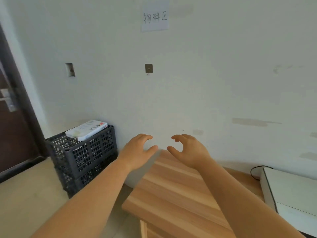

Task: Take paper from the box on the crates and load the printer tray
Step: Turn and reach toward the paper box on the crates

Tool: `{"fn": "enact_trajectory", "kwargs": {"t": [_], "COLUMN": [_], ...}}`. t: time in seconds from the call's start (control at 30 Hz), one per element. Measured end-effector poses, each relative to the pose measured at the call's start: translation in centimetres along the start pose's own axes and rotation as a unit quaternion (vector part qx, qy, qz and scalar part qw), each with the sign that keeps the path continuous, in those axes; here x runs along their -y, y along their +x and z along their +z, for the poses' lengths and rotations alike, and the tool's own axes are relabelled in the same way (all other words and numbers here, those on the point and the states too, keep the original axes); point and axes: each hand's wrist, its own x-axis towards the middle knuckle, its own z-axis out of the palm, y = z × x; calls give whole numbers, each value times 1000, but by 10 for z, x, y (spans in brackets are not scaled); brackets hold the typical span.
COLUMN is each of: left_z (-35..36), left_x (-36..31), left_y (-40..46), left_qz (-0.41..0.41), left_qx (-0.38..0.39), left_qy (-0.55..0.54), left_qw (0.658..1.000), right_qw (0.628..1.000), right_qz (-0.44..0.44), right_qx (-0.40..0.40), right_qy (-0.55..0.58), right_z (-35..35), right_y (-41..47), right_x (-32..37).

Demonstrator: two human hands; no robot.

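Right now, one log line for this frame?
left hand open, empty | right hand open, empty | paper box on crates, untouched | printer on table

Both hands are raised in open air in front of the bare wall point(188, 91), the left hand point(137, 152) and the right hand point(190, 152) empty, their fingers point(147, 136) curled and apart, nothing between them. Left of the left hand, the space above the stacked black crates point(82, 157) is free, and the white paper box point(86, 130) lies on top with nothing over it. A strip of floor point(34, 194) separates the crates from the wooden bench point(171, 186). On the bench's right end the white printer point(289, 191) blocks that side, a black cable point(253, 170) looping just behind it.
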Motion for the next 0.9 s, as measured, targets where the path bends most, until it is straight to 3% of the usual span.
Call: {"fn": "enact_trajectory", "kwargs": {"t": [0.27, 0.9], "left_z": [-57, -187], "left_x": [129, 446], "left_y": [-15, -24], "left_qz": [-92, -173], "left_qx": [-33, -58], "left_qy": [4, 31], "left_qw": [995, 983], "right_qw": [996, 987], "right_qz": [-46, -58], "right_qx": [55, 129], "right_qy": [44, 70], "right_z": [98, 321], "right_y": [68, 210], "right_x": [81, 287]}}
